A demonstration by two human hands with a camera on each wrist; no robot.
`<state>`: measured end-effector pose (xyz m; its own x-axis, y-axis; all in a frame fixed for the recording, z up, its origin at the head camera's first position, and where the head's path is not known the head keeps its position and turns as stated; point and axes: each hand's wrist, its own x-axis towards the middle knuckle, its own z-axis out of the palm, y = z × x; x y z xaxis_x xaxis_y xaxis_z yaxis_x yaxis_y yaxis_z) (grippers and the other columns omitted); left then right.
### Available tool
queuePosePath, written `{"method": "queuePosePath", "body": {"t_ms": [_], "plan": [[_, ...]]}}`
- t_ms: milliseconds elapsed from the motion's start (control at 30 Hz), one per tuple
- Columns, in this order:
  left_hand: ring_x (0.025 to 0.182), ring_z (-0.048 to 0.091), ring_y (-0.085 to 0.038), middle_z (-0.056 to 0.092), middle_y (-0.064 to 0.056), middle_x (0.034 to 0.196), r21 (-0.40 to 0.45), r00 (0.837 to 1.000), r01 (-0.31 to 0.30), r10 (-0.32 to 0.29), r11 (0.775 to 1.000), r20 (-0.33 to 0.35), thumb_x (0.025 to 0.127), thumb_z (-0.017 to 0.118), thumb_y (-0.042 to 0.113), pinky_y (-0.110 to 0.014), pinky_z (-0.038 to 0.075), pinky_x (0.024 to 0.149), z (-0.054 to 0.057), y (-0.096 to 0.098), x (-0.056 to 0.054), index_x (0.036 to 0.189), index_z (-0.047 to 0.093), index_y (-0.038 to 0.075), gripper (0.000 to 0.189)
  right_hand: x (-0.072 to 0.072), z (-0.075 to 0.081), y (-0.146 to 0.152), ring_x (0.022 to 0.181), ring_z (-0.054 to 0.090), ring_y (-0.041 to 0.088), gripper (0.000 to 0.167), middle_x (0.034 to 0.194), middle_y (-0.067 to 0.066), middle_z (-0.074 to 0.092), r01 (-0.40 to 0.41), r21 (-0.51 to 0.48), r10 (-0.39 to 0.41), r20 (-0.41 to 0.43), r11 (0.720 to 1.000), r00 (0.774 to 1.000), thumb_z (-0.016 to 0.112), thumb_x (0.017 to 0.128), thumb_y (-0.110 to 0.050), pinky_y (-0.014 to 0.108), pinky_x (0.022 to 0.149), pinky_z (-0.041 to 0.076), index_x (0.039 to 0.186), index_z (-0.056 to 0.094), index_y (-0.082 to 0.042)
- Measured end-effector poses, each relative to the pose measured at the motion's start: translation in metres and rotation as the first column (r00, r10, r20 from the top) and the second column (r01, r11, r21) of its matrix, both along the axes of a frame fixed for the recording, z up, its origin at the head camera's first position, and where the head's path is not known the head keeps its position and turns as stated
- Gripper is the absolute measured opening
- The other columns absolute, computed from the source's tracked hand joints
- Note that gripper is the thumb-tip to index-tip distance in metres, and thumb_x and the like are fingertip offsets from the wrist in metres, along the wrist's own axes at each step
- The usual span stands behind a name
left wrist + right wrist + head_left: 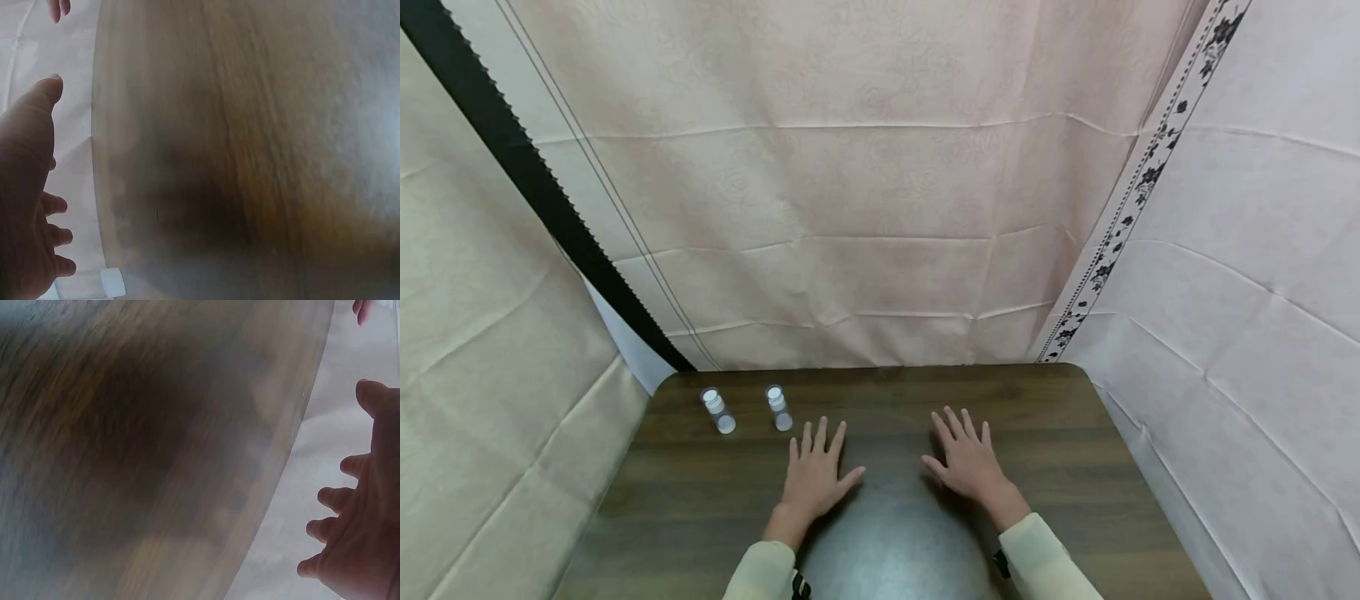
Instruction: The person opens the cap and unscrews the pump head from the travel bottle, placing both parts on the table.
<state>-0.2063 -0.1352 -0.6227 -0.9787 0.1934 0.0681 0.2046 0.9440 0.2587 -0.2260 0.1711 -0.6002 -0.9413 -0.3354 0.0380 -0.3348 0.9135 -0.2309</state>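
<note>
we held the right hand (970,464) and left hand (814,481) spread and empty, perhaps for clearance: the nearer bottle (779,407) stood just left of the left hand's fingertips (793,445), the farther bottle (718,411) further left.

free: tabletop (1052,433), far right | obstacles: two bottles (718,410) (778,407), far left | back: cloth wall (880,192)
</note>
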Motion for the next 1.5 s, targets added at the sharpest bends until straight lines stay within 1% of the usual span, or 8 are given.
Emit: {"method": "queuePosePath", "body": {"t_ms": [133,233,433,667,767,933,1233,1500], "plan": [[0.156,0.018,-0.049,0.022,-0.02,0.17,-0.012,1.0,-0.008,0.008,1.0,0.018,0.095,0.054,0.072,-0.071,0.018,0.121,0.001,-0.004,0.002,0.165,0.027,0.023,0.089,0.002,0.0,-0.008,0.155,0.024,0.045,0.078,0.169,0.015,0.027,-0.042,0.011,0.042,-0.007,0.999,0.999,0.057,0.101,-0.056,0.075,0.118,0.019,0.163,0.031,-0.016],[0.156,0.019,-0.049,0.022,-0.02,0.17,-0.013,1.0,-0.007,0.007,1.0,0.01,0.095,0.054,0.071,-0.07,0.018,0.121,0.003,-0.006,0.004,0.164,0.028,0.023,0.088,0.003,-0.001,-0.013,0.155,0.024,0.044,0.078,0.17,0.015,0.026,-0.071,0.017,0.071,-0.007,0.997,0.997,0.055,0.102,-0.057,0.074,0.119,0.019,0.163,0.03,-0.016],[0.154,0.025,-0.049,0.028,-0.021,0.168,-0.008,0.999,0.01,-0.01,1.0,-0.039,0.096,0.056,0.068,-0.07,0.023,0.12,0.007,-0.012,0.008,0.163,0.032,0.022,0.085,0.006,0.002,-0.02,0.157,0.023,0.042,0.079,0.17,0.014,0.025,-0.107,0.031,0.107,-0.001,0.994,0.994,0.054,0.102,-0.058,0.073,0.119,0.019,0.165,0.026,-0.019],[0.151,0.032,-0.048,0.032,-0.021,0.166,0.003,0.998,-0.014,0.014,1.0,-0.056,0.097,0.056,0.067,-0.069,0.028,0.118,0.009,-0.023,0.009,0.162,0.034,0.022,0.083,0.008,0.006,-0.027,0.155,0.026,0.042,0.077,0.169,0.014,0.028,-0.166,0.05,0.168,-0.033,0.985,0.985,0.055,0.102,-0.055,0.072,0.119,0.021,0.164,0.03,-0.017],[0.149,0.036,-0.047,0.035,-0.022,0.164,0.009,0.996,-0.02,0.021,1.0,-0.082,0.097,0.057,0.066,-0.068,0.03,0.117,0.009,-0.029,0.009,0.161,0.036,0.02,0.082,0.008,0.006,-0.03,0.155,0.028,0.042,0.077,0.169,0.014,0.028,-0.187,0.05,0.189,-0.044,0.981,0.981,0.056,0.102,-0.055,0.072,0.118,0.023,0.164,0.03,-0.017],[0.144,0.043,-0.045,0.043,-0.022,0.159,0.027,0.991,-0.035,0.038,0.999,-0.132,0.097,0.06,0.062,-0.066,0.035,0.115,0.01,-0.04,0.01,0.159,0.041,0.018,0.079,0.005,0.006,-0.035,0.155,0.028,0.042,0.077,0.17,0.012,0.025,-0.21,0.028,0.211,-0.038,0.977,0.977,0.054,0.103,-0.056,0.072,0.118,0.023,0.164,0.028,-0.017],[0.14,0.048,-0.044,0.05,-0.025,0.153,0.061,0.987,-0.039,0.048,0.997,-0.153,0.099,0.059,0.058,-0.063,0.039,0.113,0.006,-0.055,0.009,0.157,0.044,0.012,0.075,0.001,0.008,-0.045,0.155,0.029,0.039,0.077,0.17,0.011,0.026,-0.218,0.035,0.219,-0.023,0.975,0.975,0.055,0.103,-0.055,0.071,0.119,0.023,0.164,0.027,-0.019],[0.133,0.054,-0.044,0.057,-0.023,0.146,0.114,0.973,-0.081,0.103,0.99,-0.206,0.099,0.063,0.052,-0.061,0.044,0.109,0.003,-0.072,0.01,0.149,0.054,0.006,0.069,-0.004,0.01,-0.058,0.155,0.03,0.036,0.076,0.17,0.011,0.026,-0.234,0.026,0.234,0.005,0.972,0.972,0.051,0.104,-0.058,0.07,0.119,0.024,0.165,0.026,-0.019]]}}
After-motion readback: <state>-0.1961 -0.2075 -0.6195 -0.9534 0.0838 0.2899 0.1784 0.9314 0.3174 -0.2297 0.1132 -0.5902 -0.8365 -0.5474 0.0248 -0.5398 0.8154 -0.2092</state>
